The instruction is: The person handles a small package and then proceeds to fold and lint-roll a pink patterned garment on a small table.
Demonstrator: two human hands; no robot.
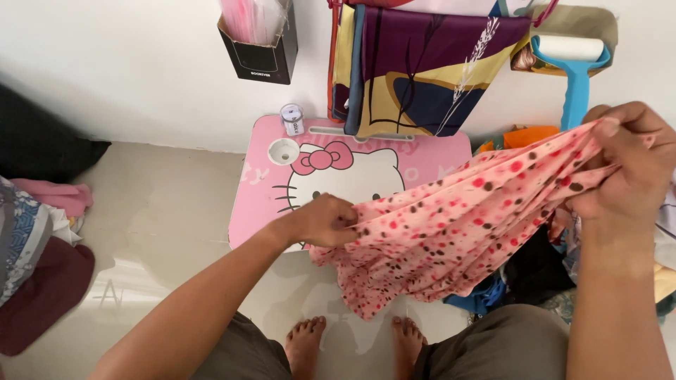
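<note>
A pink dotted cloth [451, 232] is held stretched between two hands above a small pink table [253, 204]. Its lower edge is pinched by the left hand [325, 221], whose fingers are closed tight on a fold of the fabric. Its upper end is gathered and clamped in the right hand [627, 165], raised higher and well apart from the left. Between the two grips the fabric is pulled into long creases, and below the left grip a loose part hangs down towards the bare feet [355, 341]. Just beyond the right grip a blue lint roller [574, 70] is seen against the wall, and beside it patterned fabrics [415, 70] are hung. Under the right grip a heap of clothes [535, 271] is piled. Far out from the left grip, folded clothes [35, 246] are stacked on the floor.
</note>
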